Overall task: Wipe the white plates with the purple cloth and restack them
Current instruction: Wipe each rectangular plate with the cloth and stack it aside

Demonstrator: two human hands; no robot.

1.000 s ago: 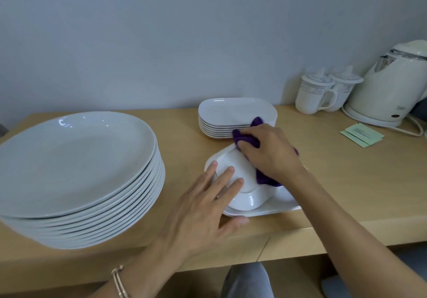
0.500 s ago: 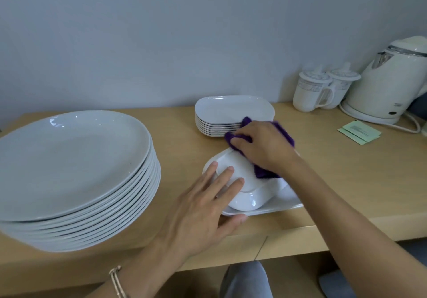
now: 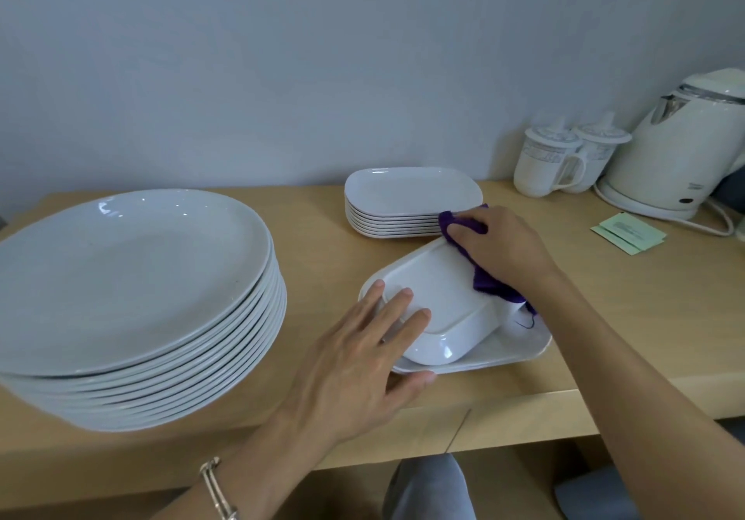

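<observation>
Steadiness matters: left hand (image 3: 354,366), fingers flat, should pin the upturned rectangular plate (image 3: 439,297) while right hand (image 3: 504,245), clutching the purple cloth (image 3: 490,285), sweeps its whole underside.

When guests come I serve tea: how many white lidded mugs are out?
2. One white lidded mug stands left of the white electric kettle; the second sits between them, partly hidden.
</observation>
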